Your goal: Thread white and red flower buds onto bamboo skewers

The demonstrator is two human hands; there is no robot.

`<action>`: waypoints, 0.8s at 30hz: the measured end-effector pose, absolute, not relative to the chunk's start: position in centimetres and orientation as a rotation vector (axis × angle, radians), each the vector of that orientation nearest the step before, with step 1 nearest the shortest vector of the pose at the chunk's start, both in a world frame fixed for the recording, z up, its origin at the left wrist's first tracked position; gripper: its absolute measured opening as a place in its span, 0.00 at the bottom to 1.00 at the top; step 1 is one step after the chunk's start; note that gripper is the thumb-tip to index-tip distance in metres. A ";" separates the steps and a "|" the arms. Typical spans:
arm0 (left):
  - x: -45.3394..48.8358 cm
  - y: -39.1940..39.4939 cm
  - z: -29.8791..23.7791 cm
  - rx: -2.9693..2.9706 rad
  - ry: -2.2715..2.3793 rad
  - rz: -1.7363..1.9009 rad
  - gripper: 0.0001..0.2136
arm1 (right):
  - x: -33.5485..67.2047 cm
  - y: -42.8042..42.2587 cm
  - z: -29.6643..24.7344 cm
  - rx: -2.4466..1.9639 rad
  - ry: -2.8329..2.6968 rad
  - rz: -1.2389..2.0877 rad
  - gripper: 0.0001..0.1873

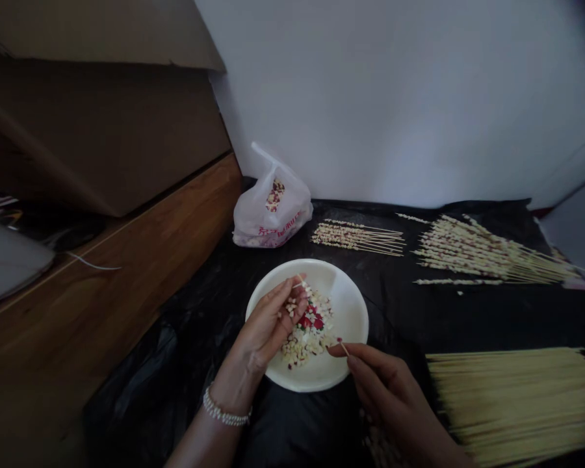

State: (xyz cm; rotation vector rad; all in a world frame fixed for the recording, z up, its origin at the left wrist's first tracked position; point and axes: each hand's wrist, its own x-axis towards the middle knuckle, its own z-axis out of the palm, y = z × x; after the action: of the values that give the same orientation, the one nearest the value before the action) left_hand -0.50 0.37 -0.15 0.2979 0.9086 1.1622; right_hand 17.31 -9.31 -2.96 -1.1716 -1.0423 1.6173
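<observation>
My left hand (pixel 275 318) is over the white bowl (pixel 358 305), fingers curled around several small cream pieces (pixel 291 307). A pale, thin bit shows at its thumb and fingertips; I cannot tell whether it is a stick. My right hand (pixel 385 380) is at the bowl's right rim, pinching a thin wooden skewer (pixel 344 349) with a small dark red piece near its tip. Loose cream and reddish pieces (pixel 305 348) lie in the bowl, with a bright red patch (pixel 312 318) among them.
Behind the bowl stands a white plastic bag (pixel 273 214) with similar pieces inside. Threaded skewers lie in a small group (pixel 355 237) and a larger pile (pixel 472 250). Bare sticks (pixel 511 396) lie at right on black plastic sheeting (pixel 394 299). A cardboard box (pixel 102 123) is at left.
</observation>
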 end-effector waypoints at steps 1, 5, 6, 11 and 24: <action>-0.6 0.5 0.0 0.229 0.899 1.173 0.10 | 17.4 -9.3 -3.1 -1.179 -1.031 1.607 0.24; -1.0 0.7 0.5 0.064 0.920 1.132 0.32 | 17.5 -9.4 -3.7 -1.180 -1.009 1.607 0.22; -1.0 0.7 0.6 0.062 0.936 1.132 0.34 | 17.5 -9.4 -3.8 -1.172 -1.010 1.614 0.22; -1.1 0.7 0.1 0.149 0.957 1.155 0.25 | 17.4 -9.2 -3.1 -1.174 -1.040 1.631 0.21; -0.8 0.9 -0.2 0.045 0.940 1.231 0.15 | 17.2 -9.4 -3.0 -1.185 -1.064 1.661 0.23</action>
State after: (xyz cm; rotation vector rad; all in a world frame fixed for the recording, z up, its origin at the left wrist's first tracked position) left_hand -0.84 0.89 -0.21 0.0448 0.9403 1.2315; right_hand 17.17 -9.37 -2.97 -1.1854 -1.0642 1.6609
